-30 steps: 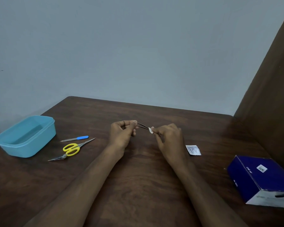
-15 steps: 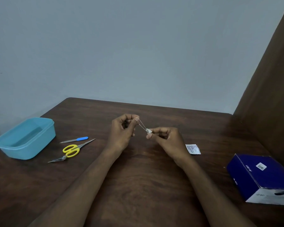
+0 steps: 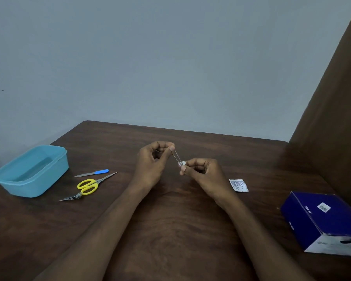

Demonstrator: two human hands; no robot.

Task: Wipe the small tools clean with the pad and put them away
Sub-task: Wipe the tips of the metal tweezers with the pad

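Tweezers of thin bright metal [image 3: 176,155] are held above the middle of the dark wooden bench [image 3: 170,230], slanting from upper left to lower right between two hands. The blunt end is pinched by the thumb and curled fingers of the left hand [image 3: 153,165]; the tips are wrapped in a small white pad [image 3: 181,163], which is pinched by the thumb and fingers of the right hand [image 3: 204,175].

Compared with a second ago, the tool has been tilted from nearly level to a steep slant, and the pad has been drawn from mid-shaft down to the tips. The right hand has been turned and moved slightly toward the frame's centre. This is judged to mean that the wiping of this tool is close to done, with stowing likely next.

At the left of the frame, an open light-blue plastic tub [image 3: 31,171] stands on the bench; it is taken to be where the tools go. Just right of it lie a slim metal file with a blue handle [image 3: 91,173], yellow-handled scissors [image 3: 91,185] and a small pointed steel tool [image 3: 70,197] touching the scissors' handles. These three are judged not yet stowed. A torn white sachet [image 3: 238,185] lies right of the hands, and a dark blue cardboard box [image 3: 322,220] sits at the lower right.
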